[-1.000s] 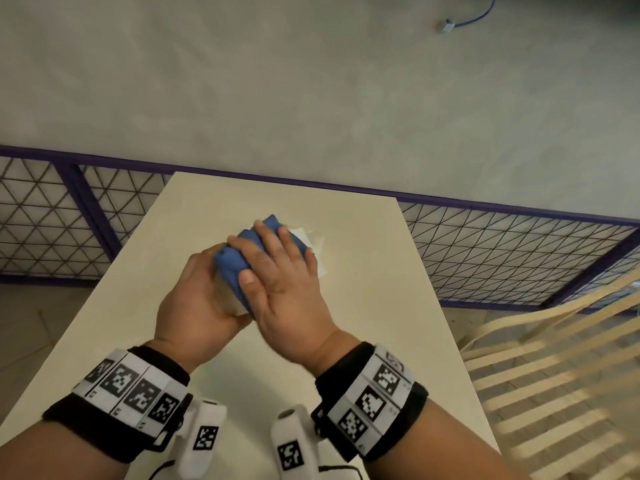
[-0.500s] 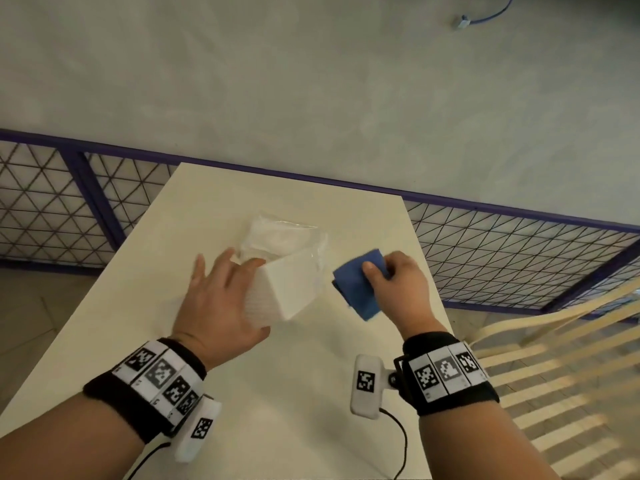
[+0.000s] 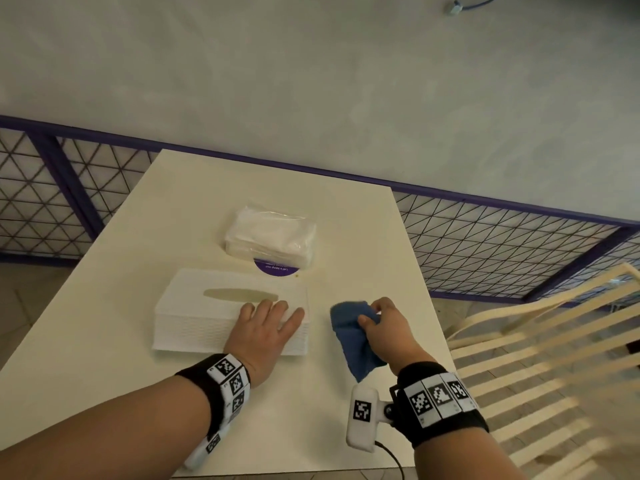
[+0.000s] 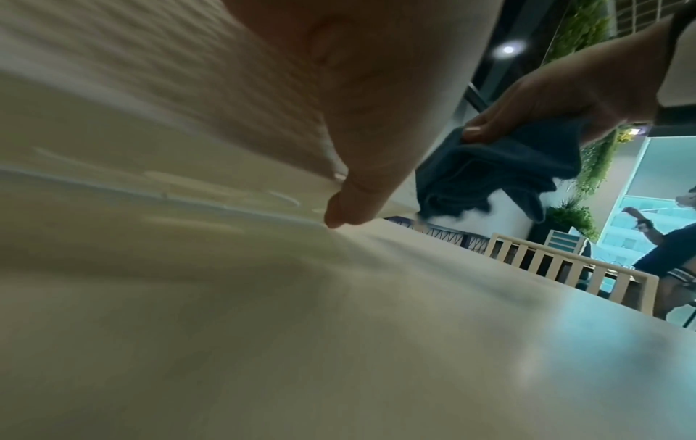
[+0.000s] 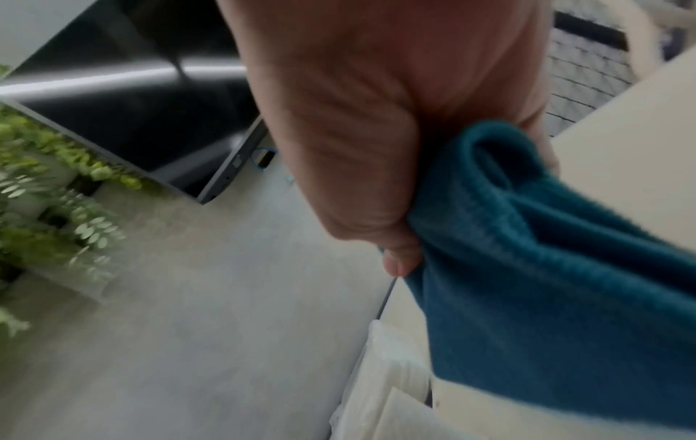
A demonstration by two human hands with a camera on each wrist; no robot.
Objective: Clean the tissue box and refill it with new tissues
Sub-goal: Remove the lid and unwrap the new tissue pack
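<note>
The white tissue box (image 3: 214,317) lies flat on the cream table (image 3: 104,341), its oval slot facing up. My left hand (image 3: 273,315) rests on the box's right end with straight fingers. In the left wrist view its thumb (image 4: 354,196) runs down the box's side (image 4: 150,89) to the table. To the right of the box, my right hand (image 3: 372,315) grips a bunched blue cloth (image 3: 349,341) that hangs just above the table. The same cloth (image 5: 527,268) fills the right wrist view. Behind the box lies a clear-wrapped pack of new tissues (image 3: 270,237).
A round purple sticker (image 3: 275,270) shows on the table under the pack's near edge. A slatted wooden chair (image 3: 536,341) stands close on the right. A purple mesh railing (image 3: 519,244) runs behind the table. Another person (image 4: 670,247) is far off.
My right hand has left the box and carried the cloth to the right. The box, held up before, now lies flat with the slot up, and my left hand rests on it.
</note>
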